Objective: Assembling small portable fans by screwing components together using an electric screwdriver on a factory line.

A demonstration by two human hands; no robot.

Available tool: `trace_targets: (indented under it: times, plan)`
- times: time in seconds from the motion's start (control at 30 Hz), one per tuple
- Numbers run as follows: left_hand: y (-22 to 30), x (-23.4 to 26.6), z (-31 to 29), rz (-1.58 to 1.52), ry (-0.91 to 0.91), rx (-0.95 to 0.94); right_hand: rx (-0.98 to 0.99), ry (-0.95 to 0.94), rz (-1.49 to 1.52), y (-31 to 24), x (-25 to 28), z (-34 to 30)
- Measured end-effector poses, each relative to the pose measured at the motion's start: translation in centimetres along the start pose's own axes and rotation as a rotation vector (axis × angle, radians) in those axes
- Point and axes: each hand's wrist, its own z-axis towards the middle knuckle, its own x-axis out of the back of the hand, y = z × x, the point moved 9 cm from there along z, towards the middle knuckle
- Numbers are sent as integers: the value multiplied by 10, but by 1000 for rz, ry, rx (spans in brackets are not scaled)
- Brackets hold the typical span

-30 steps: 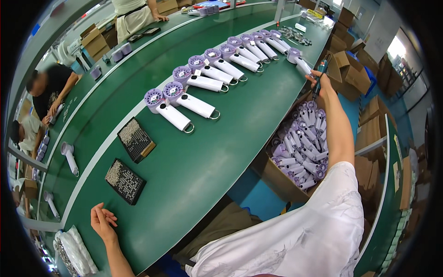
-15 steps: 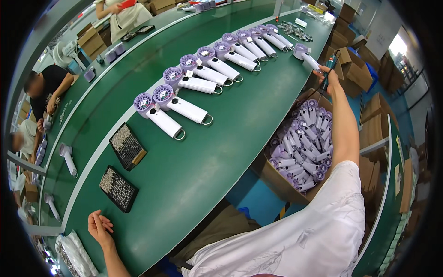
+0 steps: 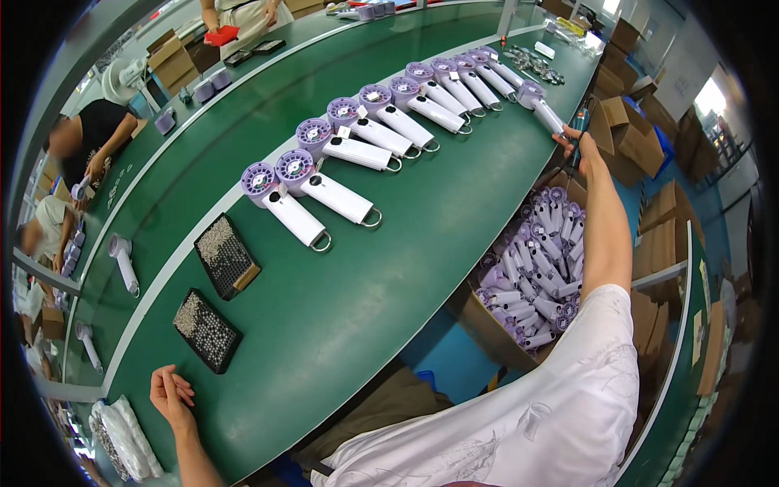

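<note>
A factory assembly workshop is indicated by the long, smooth green worktop (image 3: 349, 284), on which matching purple-and-white plastic handheld fans (image 3: 380, 135) are lined up and rectangular black trays (image 3: 230, 355) of small silvery pieces (image 3: 215, 329) are set out. More such fans are heaped in an open brown cardboard box (image 3: 477, 322) at the right, beyond which brown cardboard cartons (image 3: 637, 138) are piled. At the far left, black-topped and pale-topped co-workers (image 3: 101, 134) are seen along the worktop.

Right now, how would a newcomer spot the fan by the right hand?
On the green table, follow the row of fans to its far right end. Near the table's edge, just off that end, is the fan. Unlike the row's fans, it has the right hand at its handle, with a teal screwdriver.
</note>
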Motion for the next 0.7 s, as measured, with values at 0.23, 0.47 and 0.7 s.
trace_targets:
  times: [0.23,0.47,0.7]
  plan:
    - [7,18,-15,-6,47,56,153,170,-201,42,5,86]
    - [45,-22,-9,61,29,125,62,-79,-144,46,108,190]
    - [33,-8,-16,3,46,139,111,149,-276,5,70,130]
